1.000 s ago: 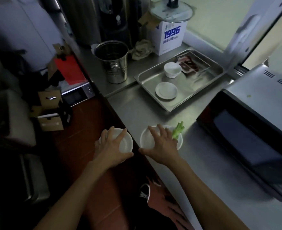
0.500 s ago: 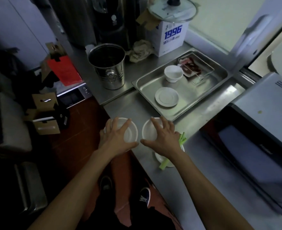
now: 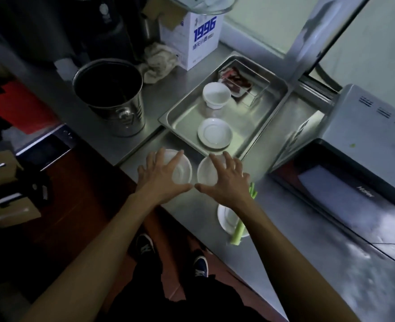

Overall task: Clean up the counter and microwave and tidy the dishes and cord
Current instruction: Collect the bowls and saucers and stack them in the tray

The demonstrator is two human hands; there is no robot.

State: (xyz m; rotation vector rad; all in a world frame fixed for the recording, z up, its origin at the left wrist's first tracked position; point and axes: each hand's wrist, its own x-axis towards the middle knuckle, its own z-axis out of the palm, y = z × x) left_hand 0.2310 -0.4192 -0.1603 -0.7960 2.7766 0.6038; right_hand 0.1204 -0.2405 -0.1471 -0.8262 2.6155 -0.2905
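Each hand carries one small white dish from above, fingers spread and curled over the rim: the left hand [image 3: 161, 176] holds the left dish [image 3: 181, 170], the right hand [image 3: 226, 177] holds the right dish [image 3: 205, 173], and the two dishes sit side by side, almost touching, over the near edge of the steel bench [image 3: 308, 240], just short of the metal tray [image 3: 259, 126]. I cannot tell whether they are lifted clear or resting on the surface. They look like glazed ceramic: light, stiff, smooth and likely slippery, and apt to chip if knocked together or set down hard on steel, so a hold spanning opposite rim edges seems the safest. The tray already holds a flat saucer [image 3: 215, 134] near its front, a small white bowl [image 3: 216, 95] further back, and a clear box [image 3: 245, 83] with something dark red inside at the far corner; there looks to be open floor between these for more dishes. Behind the right wrist another white plate [image 3: 226, 220] lies on the bench with green stalks [image 3: 238, 231] across it, one end overhanging the rim. A steel bucket [image 3: 109, 98] stands left of the tray, dark inside, contents unclear. The microwave [image 3: 354, 182] sits to the right, its door shut.
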